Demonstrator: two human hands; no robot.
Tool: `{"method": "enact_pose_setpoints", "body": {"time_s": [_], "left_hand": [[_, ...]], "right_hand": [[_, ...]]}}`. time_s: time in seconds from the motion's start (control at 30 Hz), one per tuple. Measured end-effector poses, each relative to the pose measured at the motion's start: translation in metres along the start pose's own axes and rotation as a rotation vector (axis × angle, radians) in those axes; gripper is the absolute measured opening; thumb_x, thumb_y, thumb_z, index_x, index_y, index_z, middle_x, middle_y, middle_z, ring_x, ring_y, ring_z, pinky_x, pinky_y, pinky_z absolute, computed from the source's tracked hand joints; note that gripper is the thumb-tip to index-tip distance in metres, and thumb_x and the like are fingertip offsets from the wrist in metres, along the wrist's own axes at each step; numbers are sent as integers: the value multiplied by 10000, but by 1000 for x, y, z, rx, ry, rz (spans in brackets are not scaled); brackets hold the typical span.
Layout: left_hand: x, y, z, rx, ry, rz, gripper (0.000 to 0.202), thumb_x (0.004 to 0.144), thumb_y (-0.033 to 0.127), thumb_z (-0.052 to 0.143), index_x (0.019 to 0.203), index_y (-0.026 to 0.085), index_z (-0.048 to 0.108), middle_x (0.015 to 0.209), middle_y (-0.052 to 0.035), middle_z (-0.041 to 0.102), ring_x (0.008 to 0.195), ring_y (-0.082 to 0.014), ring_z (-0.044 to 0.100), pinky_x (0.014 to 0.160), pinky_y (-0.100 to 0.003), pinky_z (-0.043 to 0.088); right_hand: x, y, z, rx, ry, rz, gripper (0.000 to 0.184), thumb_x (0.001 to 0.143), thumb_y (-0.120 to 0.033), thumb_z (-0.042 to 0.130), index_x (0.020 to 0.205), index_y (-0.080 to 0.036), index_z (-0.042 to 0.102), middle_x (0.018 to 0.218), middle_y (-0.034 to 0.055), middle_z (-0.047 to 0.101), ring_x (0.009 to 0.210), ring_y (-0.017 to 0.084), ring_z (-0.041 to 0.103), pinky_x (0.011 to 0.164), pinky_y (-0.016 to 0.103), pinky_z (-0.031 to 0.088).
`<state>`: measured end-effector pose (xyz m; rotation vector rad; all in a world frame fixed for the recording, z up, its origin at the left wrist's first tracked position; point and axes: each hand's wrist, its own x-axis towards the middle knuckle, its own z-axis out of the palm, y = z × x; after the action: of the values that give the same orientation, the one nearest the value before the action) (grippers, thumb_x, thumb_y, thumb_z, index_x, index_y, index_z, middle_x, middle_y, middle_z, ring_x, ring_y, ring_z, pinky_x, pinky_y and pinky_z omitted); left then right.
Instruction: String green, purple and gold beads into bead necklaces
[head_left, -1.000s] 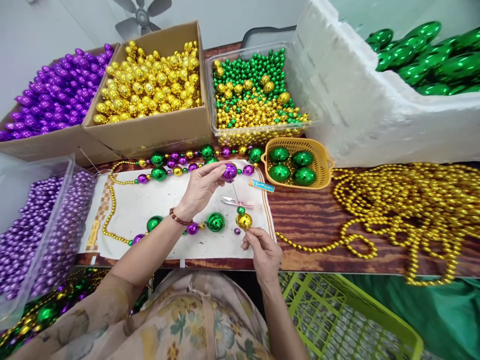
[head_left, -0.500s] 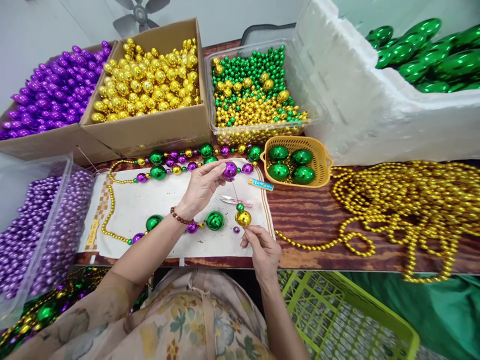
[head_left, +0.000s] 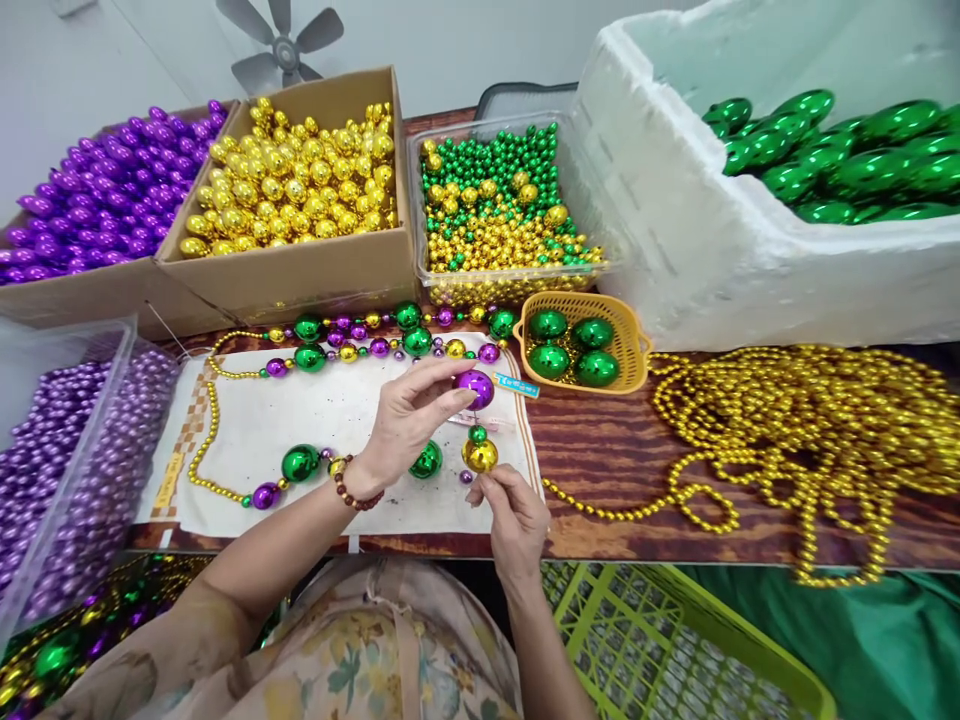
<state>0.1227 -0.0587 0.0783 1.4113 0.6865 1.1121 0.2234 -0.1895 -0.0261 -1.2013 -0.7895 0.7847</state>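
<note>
Between the thumb and fingers of my left hand (head_left: 412,420) is a large shiny purple bead (head_left: 475,390). Just below it, a small green bead (head_left: 478,434) sits on top of a gold bead (head_left: 480,455), with a short bit of thread or needle showing above the green one. My right hand (head_left: 514,515) pinches at the underside of the gold bead; what its fingertips grip there is hidden. Beside them a small purple bead (head_left: 466,477) lies on the white cloth (head_left: 255,430). Thread snips (head_left: 487,424) lie partly hidden behind my left hand. A large green bead (head_left: 426,459) rests nearby.
A strung bead necklace (head_left: 309,357) loops over the cloth. An orange basket (head_left: 642,345) holds large green beads. Boxes of purple and gold beads, a clear bin (head_left: 517,270) and a foam box (head_left: 697,260) stand behind. Gold bead chain (head_left: 810,420) is heaped at right.
My left hand has lowered the purple bead toward the green and gold beads, shortening the bare stretch between them. My right hand stays below the gold bead. The view has tilted slightly.
</note>
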Motion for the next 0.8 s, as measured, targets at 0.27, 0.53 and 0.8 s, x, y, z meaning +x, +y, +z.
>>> {"method": "enact_pose_setpoints", "body": {"time_s": [0.27,0.53,0.8], "left_hand": [[-3,14,1,127,-85,106,306,850,236,765,1153,275,763,1078,-48,728,939,-126,646,819,-245,560],[-9,0,5,-35,-2,-69,249,812,294,799,1053,234,777,1055,-51,734,927,-138,681,804,-250,597],[-1,-13,7,-141,52,-225,255,846,369,757,1052,220,737,988,-35,719,763,-103,651,658,-219,573]], "right_hand": [[-3,2,-7,6,2,-22,168,945,-177,586,798,-203,664,637,-32,607,601,113,568,624,244,453],[-2,-10,3,44,104,26,138,938,-207,611,830,-198,697,622,-32,615,571,106,578,594,237,475],[7,-13,-1,137,-1,145,103,880,-265,696,933,-199,755,801,38,764,620,164,706,577,276,560]]}}
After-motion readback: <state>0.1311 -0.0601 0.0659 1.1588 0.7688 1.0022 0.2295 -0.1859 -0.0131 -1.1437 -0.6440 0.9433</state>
